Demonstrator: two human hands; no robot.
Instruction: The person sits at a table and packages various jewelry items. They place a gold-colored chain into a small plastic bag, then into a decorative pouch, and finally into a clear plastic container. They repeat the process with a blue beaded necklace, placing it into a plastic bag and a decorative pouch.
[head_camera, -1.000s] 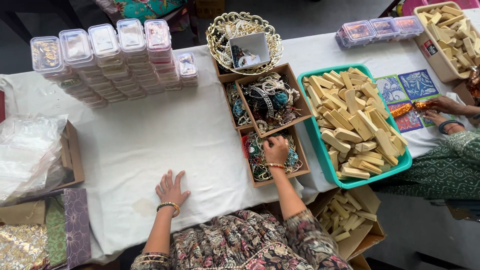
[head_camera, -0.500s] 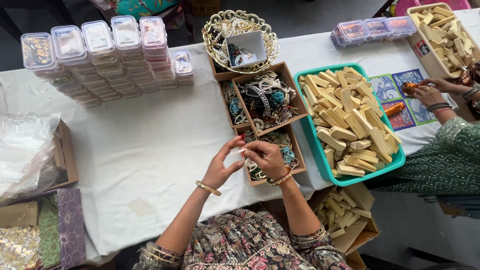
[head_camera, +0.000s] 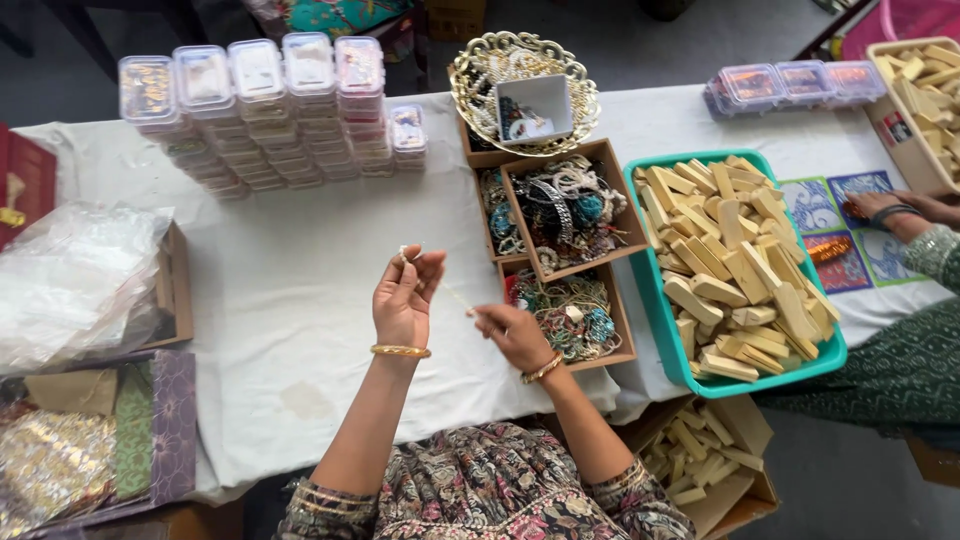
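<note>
We hold a thin, pale chain or thread (head_camera: 455, 296) stretched between our two hands above the white tabletop (head_camera: 290, 300), near the middle of the scene. Our left hand (head_camera: 405, 300) is raised with fingertips pinched on the far end; our right hand (head_camera: 512, 335) pinches the other end lower down, fingers curled narrow. The strand is too fine for us to tell its make. We judge it very light, limp and easily tangled or snapped, best taken by its ends with fingertips, as now.

Just right of our right hand sits a small brown box (head_camera: 575, 320) heaped with beaded jewellery in green, blue and white. Beyond it are a second brown box (head_camera: 570, 205) of bangles and necklaces, and farther still a gold filigree basket (head_camera: 522, 90) holding a small white box.

To the right, a teal tray (head_camera: 735, 270) is piled with pale wooden blocks; more blocks fill a cardboard box (head_camera: 705, 465) below the table edge. At the far left stand stacks of clear plastic cases (head_camera: 260, 110). Crumpled clear plastic bags (head_camera: 75, 285) lie at the left edge.

At the right edge another person's hand (head_camera: 885, 208) rests on patterned blue and red tiles (head_camera: 840, 230).
</note>
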